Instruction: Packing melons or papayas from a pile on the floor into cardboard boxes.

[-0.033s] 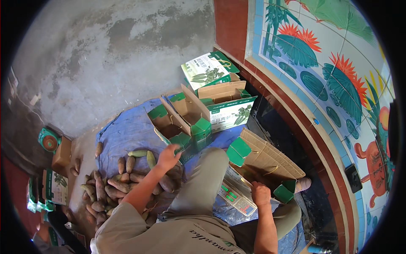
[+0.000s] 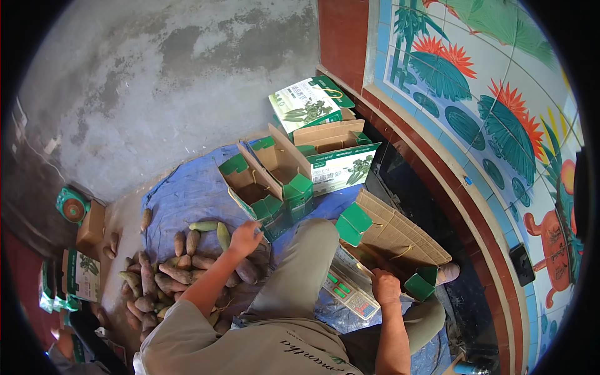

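Observation:
My left hand (image 2: 245, 238) is beside the near corner of an open green-and-white carton (image 2: 267, 207), above the root vegetables. Its fingers are curled together, and a small greyish bit shows at their tips, too small to name. My right hand (image 2: 385, 287) grips the near edge of another open carton (image 2: 400, 232), whose brown inner side and green flaps face up. That carton rests on a digital scale (image 2: 351, 292) with a lit green display, between my legs. A pile of brown root vegetables (image 2: 148, 279), with some green ones, lies to my left.
Blue sheeting (image 2: 181, 200) covers the floor. More cartons (image 2: 340, 172) stand ahead, one closed carton (image 2: 303, 106) behind them. A green round device (image 2: 73, 207) and a brown box (image 2: 92, 225) stand at far left. A phone (image 2: 522, 264) lies by the painted tile wall at right.
My left hand has drawn back slightly from the carton's corner, its fingers more curled. My right hand stays on the other carton.

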